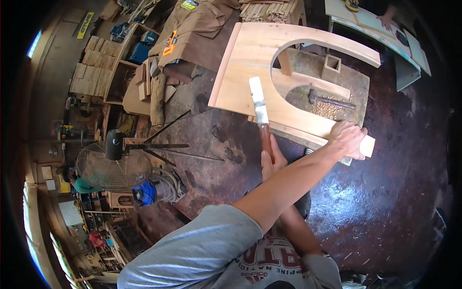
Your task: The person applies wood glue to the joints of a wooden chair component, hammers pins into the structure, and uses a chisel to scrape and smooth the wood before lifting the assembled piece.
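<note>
My left forearm crosses over the right one. My left hand (347, 139) is wrapped round the near right end of a pale wooden panel (250, 53) with a large arched cutout. Below it, my right hand (273, 161) is closed on the wooden handle of a putty knife (259, 103). The knife's wide metal blade points away from me, over the panel's near left part. Through the cutout a hammer (334, 101) shows, lying by a heap of small tan pieces (327, 111) on a worn worktable (356, 82). A square, open-topped wooden box (332, 66) stands behind them.
A standing fan (114, 164) with spread legs and a blue vacuum-like machine (145, 192) stand on the floor at left. Shelves and stacked wood pieces (96, 67) line that side. Another person's hand (386, 21) rests on a white table (373, 29) at the far right.
</note>
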Action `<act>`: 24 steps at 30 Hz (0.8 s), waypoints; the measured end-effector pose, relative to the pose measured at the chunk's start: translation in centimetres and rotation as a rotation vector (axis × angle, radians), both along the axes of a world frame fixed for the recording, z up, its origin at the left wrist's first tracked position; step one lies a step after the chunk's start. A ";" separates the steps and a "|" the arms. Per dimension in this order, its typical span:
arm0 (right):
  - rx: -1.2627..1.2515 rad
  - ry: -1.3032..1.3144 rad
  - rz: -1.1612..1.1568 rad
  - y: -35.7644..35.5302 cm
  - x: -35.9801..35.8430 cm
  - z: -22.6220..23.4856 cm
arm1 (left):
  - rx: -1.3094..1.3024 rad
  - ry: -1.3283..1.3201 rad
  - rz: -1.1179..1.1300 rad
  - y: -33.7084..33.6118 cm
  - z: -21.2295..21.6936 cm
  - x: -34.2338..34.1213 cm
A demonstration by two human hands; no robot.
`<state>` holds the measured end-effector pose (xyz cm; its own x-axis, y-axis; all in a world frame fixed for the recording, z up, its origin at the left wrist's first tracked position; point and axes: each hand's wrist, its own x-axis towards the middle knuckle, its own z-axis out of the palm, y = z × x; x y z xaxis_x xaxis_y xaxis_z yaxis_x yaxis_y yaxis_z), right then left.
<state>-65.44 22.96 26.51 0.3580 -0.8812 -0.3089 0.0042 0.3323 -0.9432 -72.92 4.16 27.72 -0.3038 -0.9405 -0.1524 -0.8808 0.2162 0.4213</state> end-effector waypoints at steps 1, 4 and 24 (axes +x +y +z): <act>0.030 -0.001 0.019 0.3 -0.3 0.2 | 0.002 -0.004 -0.012 -0.1 0.1 0.0; 0.017 0.005 0.009 -0.1 0.1 -0.2 | 0.016 -0.024 -0.027 -0.1 0.2 0.0; -0.185 -0.200 0.507 2.3 -1.9 1.6 | 0.031 -0.017 -0.015 -0.2 0.5 0.3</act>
<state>-67.37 25.22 28.11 0.7857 -0.6167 -0.0489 0.0714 0.1689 -0.9830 -72.61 3.98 28.26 -0.3153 -0.9304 -0.1870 -0.8845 0.2168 0.4130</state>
